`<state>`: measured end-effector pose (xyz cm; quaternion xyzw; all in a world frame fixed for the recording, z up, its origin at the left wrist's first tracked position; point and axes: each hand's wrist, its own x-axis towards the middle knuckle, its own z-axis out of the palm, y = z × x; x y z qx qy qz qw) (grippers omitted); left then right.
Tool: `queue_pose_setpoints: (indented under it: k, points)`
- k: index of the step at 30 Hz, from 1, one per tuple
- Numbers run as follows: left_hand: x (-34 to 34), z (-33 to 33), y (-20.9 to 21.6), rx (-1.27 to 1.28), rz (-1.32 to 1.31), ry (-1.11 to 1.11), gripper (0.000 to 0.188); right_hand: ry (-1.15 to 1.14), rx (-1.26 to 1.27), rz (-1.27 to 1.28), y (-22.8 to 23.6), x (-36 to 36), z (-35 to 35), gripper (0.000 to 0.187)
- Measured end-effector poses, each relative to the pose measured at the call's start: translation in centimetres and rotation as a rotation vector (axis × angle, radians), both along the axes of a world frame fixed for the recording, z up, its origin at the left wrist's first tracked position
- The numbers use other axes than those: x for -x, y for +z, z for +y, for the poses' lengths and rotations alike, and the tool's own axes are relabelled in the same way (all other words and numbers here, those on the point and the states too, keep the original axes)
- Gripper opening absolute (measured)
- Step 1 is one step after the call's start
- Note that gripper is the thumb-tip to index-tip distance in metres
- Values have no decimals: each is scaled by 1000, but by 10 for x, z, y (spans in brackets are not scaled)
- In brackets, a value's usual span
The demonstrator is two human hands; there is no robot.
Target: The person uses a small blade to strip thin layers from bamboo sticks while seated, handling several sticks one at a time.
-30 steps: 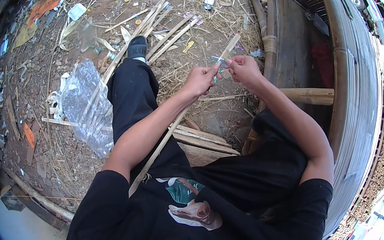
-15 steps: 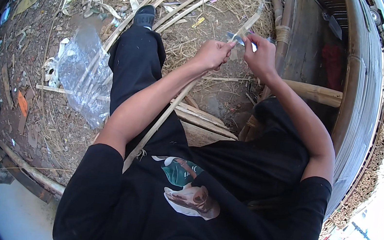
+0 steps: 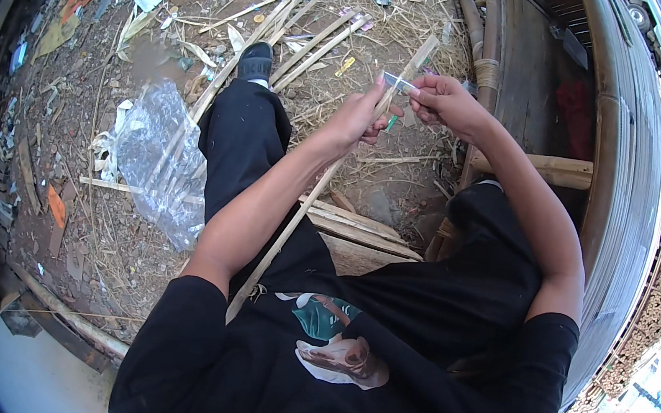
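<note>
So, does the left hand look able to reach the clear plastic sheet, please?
Probably not now: the left hand grips the pale strip, and the left leg lies between that hand and the clear plastic sheet.

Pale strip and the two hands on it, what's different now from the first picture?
The right hand has drawn slightly rightward from the left thumb, so more of the blade shows across the pale strip. No visible letting go: the left hand holds the strip, the right the blade. The shoe and plastic sheet stayed put.
</note>
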<state>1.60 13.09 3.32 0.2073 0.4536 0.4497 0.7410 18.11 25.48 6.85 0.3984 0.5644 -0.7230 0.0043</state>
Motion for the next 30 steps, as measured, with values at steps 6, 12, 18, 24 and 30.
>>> queue_pose_setpoints:
  k: [6, 12, 18, 24, 30]
  points:
    - [13, 0, 2, 18, 5, 103, 52, -155, -81, -20, 10, 18, -11, 25]
    - [24, 16, 18, -131, 319, 59, 54, -90, -74, 114, 11, 18, 2, 50]
    - [25, 39, 35, -300, 256, 79, 41, -113, -19, 285, 13, 30, 0, 42]
    - [19, 35, 21, -294, 225, 240, 26, -111, -158, 188, 8, 29, -2, 30]
    - [23, 30, 16, -275, 112, 240, 25, 144, -150, 79, 17, 26, 8, 17]
